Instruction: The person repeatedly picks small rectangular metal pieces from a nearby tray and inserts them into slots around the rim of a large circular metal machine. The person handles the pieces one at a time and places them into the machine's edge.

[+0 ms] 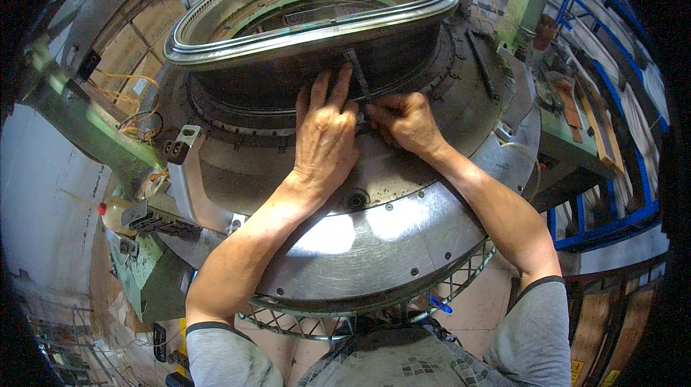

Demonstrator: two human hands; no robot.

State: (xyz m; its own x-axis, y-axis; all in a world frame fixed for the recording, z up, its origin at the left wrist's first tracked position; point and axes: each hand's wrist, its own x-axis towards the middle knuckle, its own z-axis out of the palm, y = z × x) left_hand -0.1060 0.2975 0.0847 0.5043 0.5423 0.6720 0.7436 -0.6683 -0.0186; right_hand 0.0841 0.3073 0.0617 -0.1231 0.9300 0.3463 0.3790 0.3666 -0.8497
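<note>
Before me stands a large round machine, which looks like a circular knitting machine, with a dark cylinder (266, 88) under a shiny metal ring (288, 47). My left hand (324, 128) lies against the cylinder's front wall, its fingers stretched upward and somewhat apart. One of its fingertips is at a narrow upright strip (356, 70) that shows lighter than the wall. Just right of it, my right hand (409, 122) is curled in a pinch low by the cylinder's base. Whatever lies between those fingertips is too small or hidden to make out.
A polished metal rim plate (374, 236) curves between me and the cylinder. A dark bar (482, 63) lies on the machine's right side. Green supports (93, 124) rise at the sides, with orange cables (137, 124) at left. A blue rack (604, 78) stands at right.
</note>
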